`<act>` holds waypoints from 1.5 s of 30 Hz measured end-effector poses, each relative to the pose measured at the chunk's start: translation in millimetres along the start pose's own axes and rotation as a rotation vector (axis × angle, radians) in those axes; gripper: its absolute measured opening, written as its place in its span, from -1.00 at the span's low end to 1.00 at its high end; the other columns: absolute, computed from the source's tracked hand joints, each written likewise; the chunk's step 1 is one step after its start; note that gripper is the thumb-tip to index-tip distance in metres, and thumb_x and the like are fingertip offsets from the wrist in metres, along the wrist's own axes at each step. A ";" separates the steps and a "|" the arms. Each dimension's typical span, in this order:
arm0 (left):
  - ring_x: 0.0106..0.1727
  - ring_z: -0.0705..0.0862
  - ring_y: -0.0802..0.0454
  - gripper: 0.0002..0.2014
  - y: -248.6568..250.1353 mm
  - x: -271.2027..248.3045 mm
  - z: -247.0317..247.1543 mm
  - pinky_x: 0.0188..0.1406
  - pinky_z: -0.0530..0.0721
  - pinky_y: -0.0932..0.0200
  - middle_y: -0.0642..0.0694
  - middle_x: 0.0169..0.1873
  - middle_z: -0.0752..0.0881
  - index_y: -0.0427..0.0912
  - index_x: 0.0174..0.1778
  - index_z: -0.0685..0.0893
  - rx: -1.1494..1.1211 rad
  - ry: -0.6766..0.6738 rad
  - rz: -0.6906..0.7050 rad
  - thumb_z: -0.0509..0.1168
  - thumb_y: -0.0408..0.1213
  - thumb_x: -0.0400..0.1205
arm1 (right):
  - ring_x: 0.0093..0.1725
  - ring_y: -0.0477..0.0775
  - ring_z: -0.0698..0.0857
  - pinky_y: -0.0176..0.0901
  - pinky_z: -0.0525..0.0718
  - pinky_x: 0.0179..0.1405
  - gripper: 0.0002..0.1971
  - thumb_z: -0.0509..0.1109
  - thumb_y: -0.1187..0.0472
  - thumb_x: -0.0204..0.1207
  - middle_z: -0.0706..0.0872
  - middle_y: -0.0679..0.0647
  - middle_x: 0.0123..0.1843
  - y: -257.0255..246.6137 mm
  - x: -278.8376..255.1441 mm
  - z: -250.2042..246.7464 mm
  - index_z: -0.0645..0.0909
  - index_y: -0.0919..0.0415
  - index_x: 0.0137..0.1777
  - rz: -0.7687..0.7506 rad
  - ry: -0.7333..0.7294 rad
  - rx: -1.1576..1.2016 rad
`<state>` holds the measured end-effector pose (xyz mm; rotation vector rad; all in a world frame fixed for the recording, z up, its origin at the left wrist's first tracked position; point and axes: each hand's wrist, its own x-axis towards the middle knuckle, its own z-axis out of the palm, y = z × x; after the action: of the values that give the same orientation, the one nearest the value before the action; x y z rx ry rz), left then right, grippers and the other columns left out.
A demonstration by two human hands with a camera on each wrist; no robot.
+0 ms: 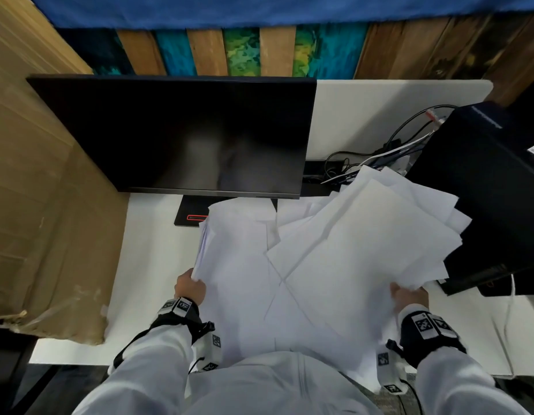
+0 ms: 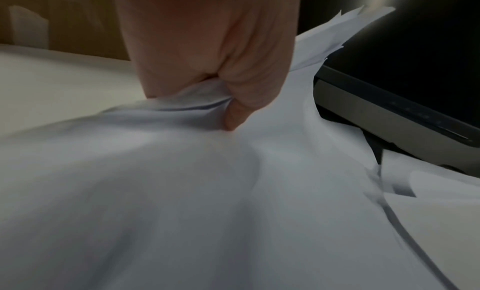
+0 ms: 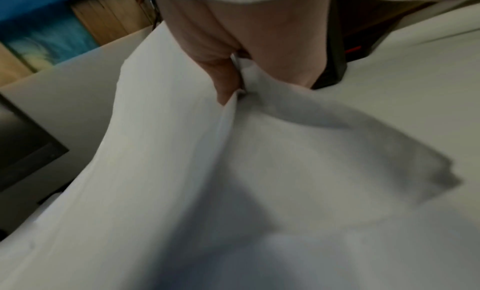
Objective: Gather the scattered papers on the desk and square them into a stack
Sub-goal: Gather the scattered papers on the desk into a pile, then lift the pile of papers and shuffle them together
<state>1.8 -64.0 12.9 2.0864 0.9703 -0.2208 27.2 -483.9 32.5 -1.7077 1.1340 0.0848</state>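
Step in hand: gathering, judged near its end; squaring not yet begun

Left hand: closed on a bundle of white papers at its left edge; the left wrist view shows the thumb on top and fingers curled under, pinching several sheets together.

Right hand: closed on a second, fanned batch of white sheets at its near corner; the right wrist view shows the sheets clamped between thumb and fingers.

Location of papers: both batches are held above the white tabletop, in front of the black monitor. The right batch overlaps the left one at an angle, its far corners reaching the black computer case and the cables. Whether loose sheets remain flat beneath cannot be told.

Condition: edges splayed, corners pointing several ways, sheets sagging between the two grips.

Next move, as judged: bring the two batches together into one bundle, turn it on edge and tap it on the tabletop. Risk: sheets slipping from the splayed right batch
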 end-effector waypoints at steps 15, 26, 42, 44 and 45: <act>0.19 0.69 -0.40 -0.58 2.7 -13.3 2.0 0.09 0.62 -0.02 -0.49 0.16 0.69 -0.56 0.19 0.62 -0.170 -0.155 -0.132 0.46 -0.55 0.41 | 0.34 0.43 0.57 0.14 0.50 0.39 -0.39 0.50 0.22 0.37 0.59 0.43 0.36 6.5 -29.7 22.9 0.45 0.51 0.36 0.058 -0.086 -0.304; 0.17 0.67 -0.42 -0.64 6.2 5.8 -17.4 0.03 0.59 -0.01 -0.47 0.13 0.71 -0.42 0.24 0.63 0.022 -0.012 -0.127 0.31 -0.49 0.50 | 0.39 0.31 0.54 -0.11 0.42 0.33 -0.49 0.37 0.35 0.49 0.53 0.41 0.42 -49.5 -13.4 -4.4 0.38 0.57 0.39 -0.012 0.022 0.136; -0.07 0.66 -0.30 -0.63 46.1 -10.9 -26.6 -0.04 0.62 0.04 -0.26 -0.15 0.70 -0.23 0.13 0.68 0.195 -0.096 0.102 0.21 -0.47 0.42 | 0.42 0.37 0.50 -0.02 0.36 0.42 -0.53 0.32 0.42 0.51 0.49 0.48 0.44 -42.0 -25.2 18.2 0.37 0.65 0.37 -0.001 -0.056 -0.005; -0.09 0.68 -0.33 -0.69 47.1 -12.8 -45.3 -0.06 0.64 -0.01 -0.33 -0.18 0.71 -0.27 0.01 0.70 0.147 -0.034 0.102 0.21 -0.48 0.39 | 0.40 0.34 0.52 -0.05 0.38 0.37 -0.55 0.29 0.41 0.52 0.51 0.46 0.43 -42.2 -23.0 12.2 0.38 0.62 0.37 -0.009 0.002 0.020; -0.10 0.70 -0.35 -0.71 45.3 -13.1 -55.0 -0.08 0.65 -0.04 -0.36 -0.20 0.72 -0.31 -0.06 0.70 0.097 -0.009 0.097 0.21 -0.46 0.35 | 0.40 0.32 0.53 -0.07 0.38 0.35 -0.55 0.29 0.41 0.52 0.52 0.45 0.43 -39.5 -19.4 10.3 0.39 0.58 0.38 -0.020 0.035 0.025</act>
<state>15.6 -48.2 82.3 2.2128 0.8657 -0.2314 49.1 -463.0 66.0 -1.7041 1.1387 0.0286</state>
